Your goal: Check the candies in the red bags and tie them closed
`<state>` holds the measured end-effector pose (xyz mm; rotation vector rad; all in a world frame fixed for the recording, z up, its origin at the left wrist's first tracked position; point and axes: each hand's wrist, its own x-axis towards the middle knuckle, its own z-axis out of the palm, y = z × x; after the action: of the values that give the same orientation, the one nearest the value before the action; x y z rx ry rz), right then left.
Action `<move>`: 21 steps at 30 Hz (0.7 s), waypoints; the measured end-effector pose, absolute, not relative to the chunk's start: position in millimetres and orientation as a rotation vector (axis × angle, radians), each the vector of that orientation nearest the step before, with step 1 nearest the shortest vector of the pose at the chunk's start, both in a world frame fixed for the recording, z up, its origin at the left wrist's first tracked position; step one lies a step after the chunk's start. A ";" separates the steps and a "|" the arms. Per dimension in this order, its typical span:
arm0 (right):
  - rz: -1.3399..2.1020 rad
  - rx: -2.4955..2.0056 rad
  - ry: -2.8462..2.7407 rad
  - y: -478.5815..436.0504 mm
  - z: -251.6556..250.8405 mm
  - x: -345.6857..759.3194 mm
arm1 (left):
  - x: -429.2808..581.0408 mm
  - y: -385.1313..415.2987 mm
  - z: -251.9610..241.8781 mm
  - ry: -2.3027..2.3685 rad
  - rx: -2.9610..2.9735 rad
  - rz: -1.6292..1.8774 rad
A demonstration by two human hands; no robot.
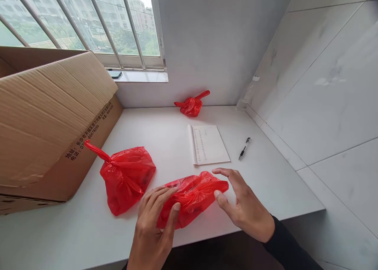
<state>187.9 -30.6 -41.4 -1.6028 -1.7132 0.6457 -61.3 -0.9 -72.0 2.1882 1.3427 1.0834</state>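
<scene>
A red plastic bag (pixel 191 199) with bunched, gathered film lies near the front edge of the white table. My left hand (pixel 156 222) rests on the left end of this bag, fingers stretched over it and thumb apart. At its right end, my right hand (pixel 240 205) is open, with the thumb and fingers spread around the bag's twisted tip. Whether the right thumb touches the film I cannot tell. Just left of my left hand stands another red plastic bag (pixel 128 179), tied at the top with a tail pointing left. What the bags contain is hidden.
A large cardboard box (pixel 53 124) stands at the left. Toward the back are a small knotted red bag (pixel 191 106), a notebook (pixel 211 146), a pen (pixel 244 148) and a clear bottle (pixel 247 95). A phone-like object (pixel 114 74) lies on the windowsill. Tiled wall (pixel 327 92) bounds the right.
</scene>
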 end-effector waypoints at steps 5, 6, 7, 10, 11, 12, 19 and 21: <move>0.696 -1.491 -1.749 -23.7 -38.9 181.3 | -58.5 -2.1 -63.5 1.448 1.976 1.188; 0.696 -1.533 -1.675 -24.4 -39.0 185.3 | -60.3 -3.8 -59.3 1.590 1.809 1.180; 0.698 -1.581 -1.595 -26.1 -39.1 190.0 | -61.8 -6.1 -54.5 1.719 1.631 1.162; 0.752 -1.638 -1.442 -33.7 -37.8 199.2 | -59.4 -12.9 -41.2 1.810 1.360 1.148; 0.782 -1.614 -1.438 -35.6 -36.6 198.7 | -56.4 -14.0 -38.5 1.764 1.409 1.165; 0.811 -1.584 -1.454 -36.6 -35.1 196.5 | -52.8 -14.3 -37.0 1.699 1.517 1.178; 0.851 -1.573 -1.517 -31.5 -23.7 186.8 | -46.2 -11.9 -31.1 1.525 1.799 1.375; 0.829 -1.620 -1.410 -37.5 -19.0 193.0 | -53.9 -16.3 -29.5 1.599 1.690 1.596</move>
<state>193.0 -37.5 -19.0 -1.6199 -1.4102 0.8289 -53.9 -16.3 -29.5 1.6902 1.5993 1.5957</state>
